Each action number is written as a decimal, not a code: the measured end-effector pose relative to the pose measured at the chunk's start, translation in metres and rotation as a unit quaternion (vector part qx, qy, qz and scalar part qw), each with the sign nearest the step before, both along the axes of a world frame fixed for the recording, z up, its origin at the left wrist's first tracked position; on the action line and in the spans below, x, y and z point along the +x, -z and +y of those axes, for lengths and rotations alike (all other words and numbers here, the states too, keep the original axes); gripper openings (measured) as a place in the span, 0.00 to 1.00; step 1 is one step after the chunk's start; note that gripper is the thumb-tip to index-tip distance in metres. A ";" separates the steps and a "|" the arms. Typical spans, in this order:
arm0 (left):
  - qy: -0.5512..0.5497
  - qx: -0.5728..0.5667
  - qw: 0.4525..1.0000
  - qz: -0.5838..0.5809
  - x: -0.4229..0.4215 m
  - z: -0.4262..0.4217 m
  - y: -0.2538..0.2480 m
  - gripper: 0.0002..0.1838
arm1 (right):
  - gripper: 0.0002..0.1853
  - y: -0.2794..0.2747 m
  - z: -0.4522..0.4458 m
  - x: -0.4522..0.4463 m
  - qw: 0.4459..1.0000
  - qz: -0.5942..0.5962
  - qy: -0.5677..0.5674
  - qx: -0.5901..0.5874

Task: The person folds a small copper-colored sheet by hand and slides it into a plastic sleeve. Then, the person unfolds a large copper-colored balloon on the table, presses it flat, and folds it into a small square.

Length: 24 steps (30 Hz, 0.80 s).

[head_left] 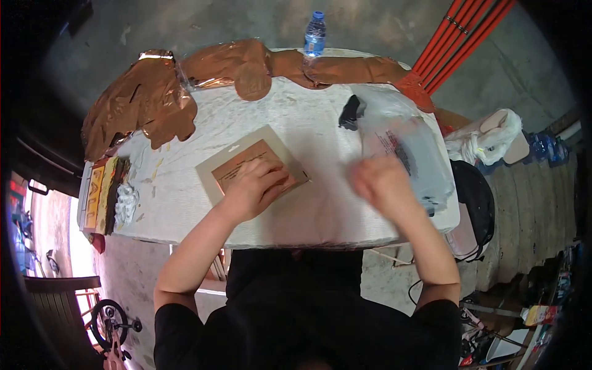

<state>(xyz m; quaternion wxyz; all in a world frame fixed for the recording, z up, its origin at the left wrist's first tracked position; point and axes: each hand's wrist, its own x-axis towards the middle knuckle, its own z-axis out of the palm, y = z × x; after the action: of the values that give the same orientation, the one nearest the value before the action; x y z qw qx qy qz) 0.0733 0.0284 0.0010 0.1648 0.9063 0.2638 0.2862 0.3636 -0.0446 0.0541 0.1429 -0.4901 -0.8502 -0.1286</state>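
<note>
Bent fingers lying side by side, the left hand is resting on a rectangular, copper-panelled beige card on the white table; the blurred right hand, grip impossible to tell, is hovering by a translucent plastic bag.

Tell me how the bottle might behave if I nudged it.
The bottle would probably tip, being tall and narrow. Its round sides could let it roll, perhaps off the table, since it stands by the far edge.

Matt card-like packet, glossy, crinkled metallic foil
</note>
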 end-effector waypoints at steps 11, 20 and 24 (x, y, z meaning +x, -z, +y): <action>-0.011 -0.009 1.000 -0.002 -0.005 0.000 0.005 0.19 | 0.09 0.020 0.143 0.113 0.946 -0.021 0.308 -0.094; -0.008 -0.022 1.000 0.006 -0.004 -0.002 0.005 0.21 | 0.10 0.016 0.167 0.113 0.951 -0.080 0.294 -0.055; -0.020 -0.022 0.999 -0.039 -0.004 0.000 0.006 0.14 | 0.08 0.036 0.189 0.122 0.927 -0.135 0.340 -0.081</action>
<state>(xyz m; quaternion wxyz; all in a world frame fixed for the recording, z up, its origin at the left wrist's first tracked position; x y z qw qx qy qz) 0.0690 0.0286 -0.0047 0.1889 0.8851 0.2815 0.3189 0.4855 0.1448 0.0183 -0.0662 -0.7378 -0.6511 -0.1651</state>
